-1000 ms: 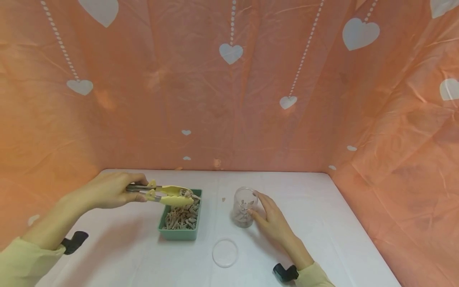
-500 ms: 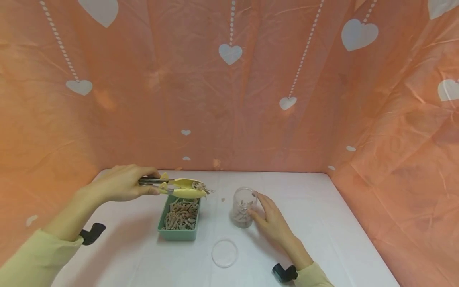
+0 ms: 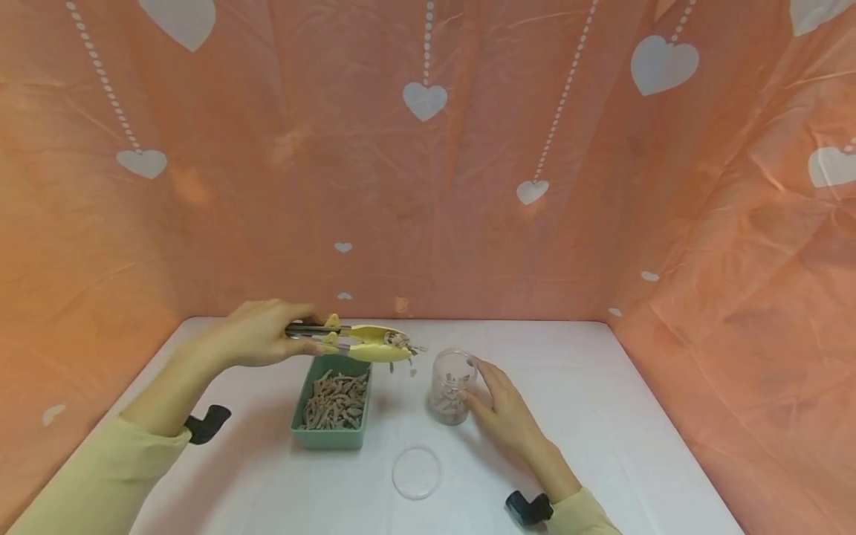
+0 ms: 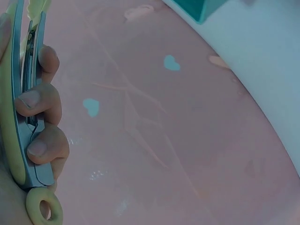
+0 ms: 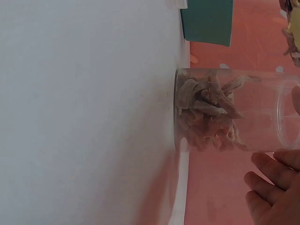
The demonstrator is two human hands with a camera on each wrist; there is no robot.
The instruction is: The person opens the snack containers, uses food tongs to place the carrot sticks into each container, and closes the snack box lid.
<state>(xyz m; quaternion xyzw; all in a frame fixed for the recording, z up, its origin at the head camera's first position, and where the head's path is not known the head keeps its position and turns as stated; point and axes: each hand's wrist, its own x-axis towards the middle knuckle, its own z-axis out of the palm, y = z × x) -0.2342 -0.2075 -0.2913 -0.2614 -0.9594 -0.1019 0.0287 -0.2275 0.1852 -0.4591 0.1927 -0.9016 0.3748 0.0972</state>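
In the head view my left hand (image 3: pixel 274 334) grips tongs (image 3: pixel 377 349) with yellow scalloped heads, and the left wrist view shows its fingers curled round the metal arms. Between the heads is a clump of dried brownish strips (image 3: pixel 399 340), some poking out of the tips. The clump hangs in the air between the green box and the jar. My right hand (image 3: pixel 504 409) holds a clear jar (image 3: pixel 453 386) near its rim, thumb and fingers at its side. Upright on the table, the jar has similar strips (image 5: pixel 211 112) in its lower part, seen in the right wrist view.
A green rectangular box (image 3: pixel 328 440) holding many more dried strips stands left of the jar. On the white table (image 3: pixel 588 431) lies a clear round lid (image 3: pixel 416 472) in front of them. One small crumb (image 3: pixel 413 372) lies behind. An orange cloth with hearts surrounds the table.
My left hand has carried the tongs and the clump up and rightward, from over the green box to near the jar. The right hand and the jar have stayed in place.
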